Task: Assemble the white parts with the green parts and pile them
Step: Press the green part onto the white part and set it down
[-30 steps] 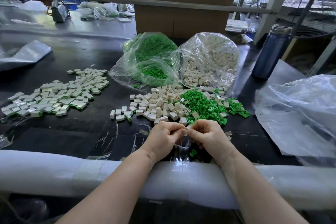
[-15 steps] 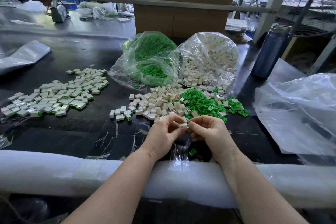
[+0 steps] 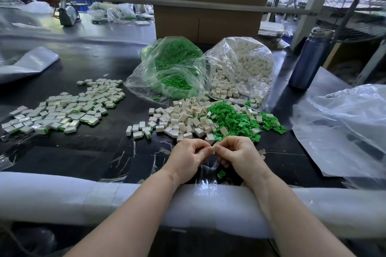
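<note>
At the near edge of the table (image 3: 62,152), just beyond the foam rail (image 3: 62,198), both hands meet over one small white part (image 3: 213,149); it sits pinched between them, in the air just short of the loose heaps, only a sliver of it showing.

By my judgement the part is light, hard moulded plastic, stiff enough to take a firm press and smooth enough to slip; it is best taken by its flat sides between thumb and forefinger, leaving the open end free for the green insert; whether a green piece is already in it, I cannot tell, since the fingers cover it.

The left hand (image 3: 188,156) is curled nearly closed, thumb and forefinger tips nipping the part's left end; the right hand (image 3: 238,155) is curled likewise, its fingertips gripping the right end; neither hand rests flat on anything, and the other fingers are tucked under.

Behind the hands lie the white heap (image 3: 183,119) and, touching it on the right, the green heap (image 3: 234,119); each spills from its own clear bag, the green bag (image 3: 171,69) beside the white bag (image 3: 240,69); one stray green piece (image 3: 221,174) lies below the right hand; the finished pile (image 3: 62,108) spreads well apart to the left, white tops with green edges showing.
</note>
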{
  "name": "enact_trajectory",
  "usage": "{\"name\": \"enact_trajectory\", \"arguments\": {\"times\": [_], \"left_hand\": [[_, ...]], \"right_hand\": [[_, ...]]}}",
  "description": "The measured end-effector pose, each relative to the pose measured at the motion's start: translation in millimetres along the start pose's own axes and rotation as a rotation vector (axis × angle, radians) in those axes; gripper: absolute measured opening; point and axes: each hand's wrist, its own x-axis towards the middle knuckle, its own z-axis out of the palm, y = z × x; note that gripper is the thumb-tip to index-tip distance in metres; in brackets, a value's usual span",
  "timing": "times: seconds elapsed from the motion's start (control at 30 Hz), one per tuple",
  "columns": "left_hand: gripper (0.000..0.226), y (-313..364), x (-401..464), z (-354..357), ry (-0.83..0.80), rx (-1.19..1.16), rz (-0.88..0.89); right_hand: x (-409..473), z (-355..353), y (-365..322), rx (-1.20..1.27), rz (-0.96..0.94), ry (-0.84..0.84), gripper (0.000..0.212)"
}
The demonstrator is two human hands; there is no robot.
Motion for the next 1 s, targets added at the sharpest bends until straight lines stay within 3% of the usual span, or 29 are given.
{"name": "enact_trajectory", "arguments": {"times": [0.33, 0.77, 0.93, 1.0], "left_hand": [[0.014, 3.7, -0.2, 3.5, 0.023, -0.091, 0.001], [0.012, 7.5, -4.1, 2.8, 0.054, -0.075, 0.004], [0.020, 9.6, -3.2, 2.0, 0.054, -0.155, 0.031], [0.020, 8.9, -2.4, 1.9, 0.054, -0.127, 0.052]], "right_hand": [[0.7, -0.2, 1.2, 0.184, -0.032, 0.103, 0.011], [-0.9, -1.3, 1.6, 0.173, -0.101, -0.038, 0.017], [1.0, 1.2, 1.5, 0.198, -0.080, -0.006, 0.003], [0.5, 3.5, 0.8, 0.171, -0.064, -0.059, 0.010]]}}
